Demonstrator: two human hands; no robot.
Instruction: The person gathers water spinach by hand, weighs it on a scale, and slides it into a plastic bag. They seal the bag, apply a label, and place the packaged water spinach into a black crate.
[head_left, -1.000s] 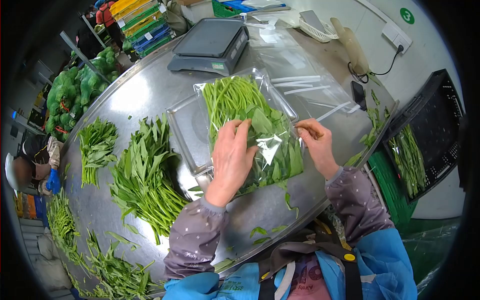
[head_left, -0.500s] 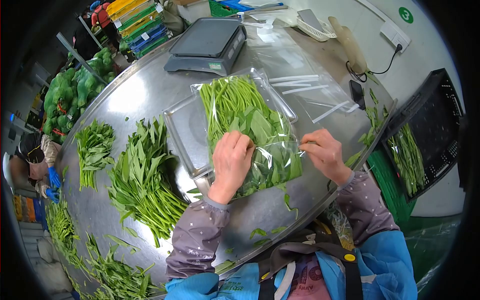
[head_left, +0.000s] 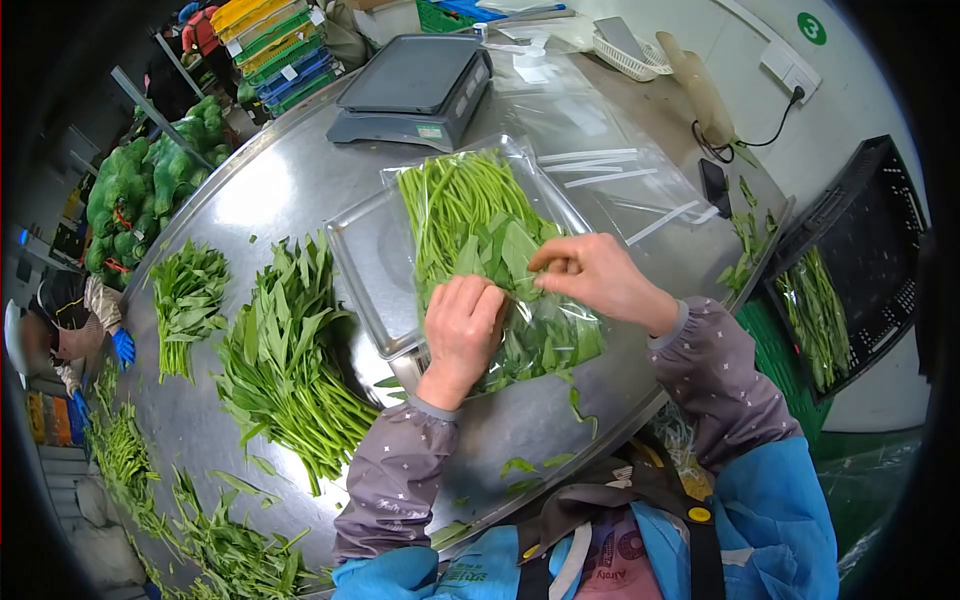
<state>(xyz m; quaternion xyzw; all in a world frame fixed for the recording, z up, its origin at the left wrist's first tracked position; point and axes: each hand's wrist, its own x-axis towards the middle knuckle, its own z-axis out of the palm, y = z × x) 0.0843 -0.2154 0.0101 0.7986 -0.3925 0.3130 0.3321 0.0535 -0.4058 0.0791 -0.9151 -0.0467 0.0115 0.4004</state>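
Note:
A clear plastic bag (head_left: 440,215) full of leafy greens with long stems (head_left: 465,190) lies across a metal tray (head_left: 350,250), stems away from me and leaves nearer. My left hand (head_left: 463,330) is closed on the near part of the bag, fingers pinched on the plastic over the leaves. My right hand (head_left: 605,280) is over the bag's right side, thumb and fingers pinched together close to a broad leaf. Whatever lies between those fingertips is too small to make out. Shiny plastic covers the leaves below both hands.
Loose bunches of greens (head_left: 285,360) lie left of the tray. A scale (head_left: 410,90) stands behind it, with flat plastic bags (head_left: 570,125) to its right. A black crate (head_left: 865,250) with packed greens leans at right. A co-worker's blue gloves (head_left: 123,347) show at far left.
My right hand has moved from the bag's right edge up and left over the leaves, closer to my left hand. My left hand has barely moved. The co-worker's gloved hands have shifted.

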